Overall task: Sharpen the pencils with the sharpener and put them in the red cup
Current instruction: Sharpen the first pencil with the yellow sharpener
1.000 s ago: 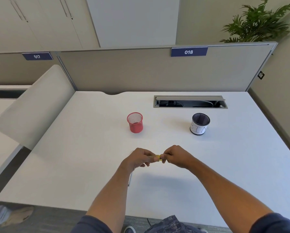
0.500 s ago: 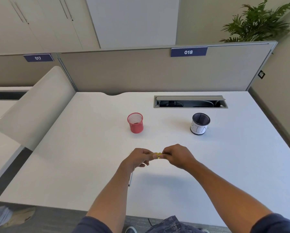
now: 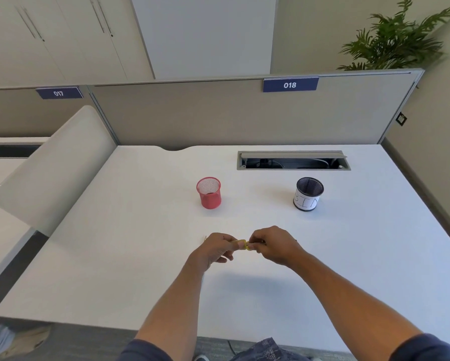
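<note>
1. Left hand [image 3: 213, 250]: fingers curled, thumb and fingertips pinching a small yellow sharpener [image 3: 243, 244] where the two hands meet, above the near middle of the desk [image 3: 140, 243].
2. Right hand [image 3: 273, 246]: fingers curled toward the sharpener from its 3 o'clock side; what the fingertips pinch is hidden, so the pencil held there cannot be made out.
3. Sharpener: only a short yellow part shows between the fingertips of both hands; how it is turned cannot be told.
4. Thin pencil-like tip [image 3: 205, 238]: shows at 9 o'clock of the left hand, against the desk top; a pale sliver [image 3: 202, 278] runs beside the left forearm at 6 o'clock of that hand. Whether they are one object cannot be told.
5. Red cup [image 3: 209, 193]: mesh, upright, at 12 o'clock of the left hand, well apart from it, open mouth up.
6. Dark mesh cup [image 3: 309, 194]: upright, wrapped in a white hand-lettered label, at 1 o'clock of the right hand and 3 o'clock of the red cup.
7. Cable tray [image 3: 292, 160]: recessed slot with its flap up, at 12 o'clock, behind both cups.
8. Partition [image 3: 218, 113]: bears plates "018" [image 3: 290, 85] and "017" [image 3: 59, 93]; a plant [image 3: 395, 40] stands at 1 o'clock beyond it.
</note>
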{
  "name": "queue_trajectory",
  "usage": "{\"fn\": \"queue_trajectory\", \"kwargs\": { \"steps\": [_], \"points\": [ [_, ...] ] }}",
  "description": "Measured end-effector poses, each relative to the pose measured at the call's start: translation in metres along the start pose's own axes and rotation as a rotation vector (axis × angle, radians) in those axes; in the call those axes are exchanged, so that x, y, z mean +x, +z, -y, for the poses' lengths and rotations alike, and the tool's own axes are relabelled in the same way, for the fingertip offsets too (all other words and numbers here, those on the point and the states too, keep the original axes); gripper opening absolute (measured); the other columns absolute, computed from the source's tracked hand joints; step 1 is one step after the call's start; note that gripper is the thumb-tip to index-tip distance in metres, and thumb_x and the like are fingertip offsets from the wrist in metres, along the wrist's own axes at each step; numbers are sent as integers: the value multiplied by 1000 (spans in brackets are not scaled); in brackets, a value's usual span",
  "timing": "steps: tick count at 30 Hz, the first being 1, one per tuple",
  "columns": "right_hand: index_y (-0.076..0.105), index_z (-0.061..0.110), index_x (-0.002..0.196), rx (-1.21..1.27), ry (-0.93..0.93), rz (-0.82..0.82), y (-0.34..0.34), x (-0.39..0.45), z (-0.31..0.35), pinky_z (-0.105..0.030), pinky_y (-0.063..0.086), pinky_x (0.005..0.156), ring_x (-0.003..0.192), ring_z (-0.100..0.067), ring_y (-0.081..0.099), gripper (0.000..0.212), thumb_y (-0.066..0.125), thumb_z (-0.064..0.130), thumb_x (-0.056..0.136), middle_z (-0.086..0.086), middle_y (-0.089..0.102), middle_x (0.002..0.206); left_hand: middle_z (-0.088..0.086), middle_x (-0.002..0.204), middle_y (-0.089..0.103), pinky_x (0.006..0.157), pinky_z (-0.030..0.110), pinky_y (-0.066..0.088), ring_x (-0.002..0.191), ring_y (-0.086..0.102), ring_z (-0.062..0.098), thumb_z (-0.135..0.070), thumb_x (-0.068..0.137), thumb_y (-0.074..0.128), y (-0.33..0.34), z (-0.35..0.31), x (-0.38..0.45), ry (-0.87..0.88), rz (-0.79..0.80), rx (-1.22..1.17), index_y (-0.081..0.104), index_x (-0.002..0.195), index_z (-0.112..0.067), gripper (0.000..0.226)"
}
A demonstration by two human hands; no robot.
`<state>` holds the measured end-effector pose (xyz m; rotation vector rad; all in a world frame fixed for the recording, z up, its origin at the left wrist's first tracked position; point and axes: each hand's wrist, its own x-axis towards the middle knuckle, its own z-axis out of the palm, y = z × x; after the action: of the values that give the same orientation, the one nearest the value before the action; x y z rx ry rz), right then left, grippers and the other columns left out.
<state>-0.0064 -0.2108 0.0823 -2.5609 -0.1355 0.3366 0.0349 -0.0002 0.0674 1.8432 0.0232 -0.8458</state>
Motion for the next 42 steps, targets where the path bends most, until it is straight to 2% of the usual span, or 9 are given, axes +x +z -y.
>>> {"fn": "queue_trajectory", "kwargs": {
  "steps": [2, 5, 9, 17, 22, 33, 36, 40, 42],
  "points": [
    [74, 29, 98, -23, 16, 14, -1, -2, 3, -36, 53, 71, 80, -17, 63, 18, 58, 38, 98, 10, 64, 77, -2, 74, 64, 70, 26, 47, 69, 62, 12, -41, 76, 84, 0, -1, 0, 11, 14, 1, 80, 89, -19, 26],
    [72, 28, 82, 14, 84, 65, 0, -4, 3, -31, 43, 59, 64, -12, 55, 28, 54, 41, 101, 9, 58, 68, -6, 85, 70, 72, 25, 47, 71, 61, 11, -35, 78, 84, 0, -2, -2, 29, 34, 20, 80, 95, -20, 24],
    [75, 23, 76, 195, 128, 127, 2, -5, 1, -27, 37, 54, 52, -13, 44, 35, 58, 39, 101, 8, 51, 55, -8, 85, 70, 75, 26, 46, 72, 61, 11, -32, 80, 83, 2, 0, -4, 38, 48, 54, 78, 103, -19, 27],
    [76, 25, 79, 308, 133, 132, 3, -7, -13, -25, 39, 58, 57, -8, 51, 31, 66, 51, 91, 7, 58, 57, -5, 78, 65, 69, 25, 45, 67, 59, 11, -36, 80, 83, 7, 4, -3, 48, -7, 47, 78, 100, -16, 29],
    [74, 18, 83, 323, 163, 180, 7, -13, -26, -24, 41, 61, 61, -7, 54, 29, 75, 47, 85, 7, 60, 63, -6, 78, 65, 66, 25, 43, 67, 60, 13, -37, 80, 83, 3, 10, -3, 37, -69, -13, 77, 101, -16, 30],
    [79, 23, 103, 679, 154, -28, 5, -16, -22, -17, 34, 60, 60, 3, 53, 16, 71, 34, 96, 2, 71, 73, -10, 76, 67, 68, 26, 44, 70, 63, 14, -42, 68, 81, 8, 13, -6, -9, 66, -39, 77, 102, -25, 38],
    [81, 24, 101, 690, 128, -16, 7, -17, -19, -16, 32, 58, 63, 1, 53, 16, 71, 36, 95, -1, 75, 76, -12, 75, 67, 68, 26, 44, 71, 62, 14, -43, 68, 81, 10, 13, -5, -6, 70, -35, 77, 97, -27, 34],
    [82, 30, 98, 717, 123, -3, 10, -18, -22, -21, 29, 53, 68, -14, 47, 15, 75, 42, 91, -4, 77, 79, -10, 76, 66, 69, 26, 44, 71, 62, 13, -44, 69, 79, 9, 15, -4, -5, 52, -29, 78, 92, -27, 28],
    [82, 29, 97, 709, 122, 4, 9, -18, -22, -21, 29, 54, 65, -11, 46, 14, 76, 40, 91, -4, 77, 79, -5, 78, 64, 69, 27, 44, 70, 63, 14, -47, 66, 79, 9, 16, -4, -12, 32, -33, 78, 92, -25, 35]
  ]
}}
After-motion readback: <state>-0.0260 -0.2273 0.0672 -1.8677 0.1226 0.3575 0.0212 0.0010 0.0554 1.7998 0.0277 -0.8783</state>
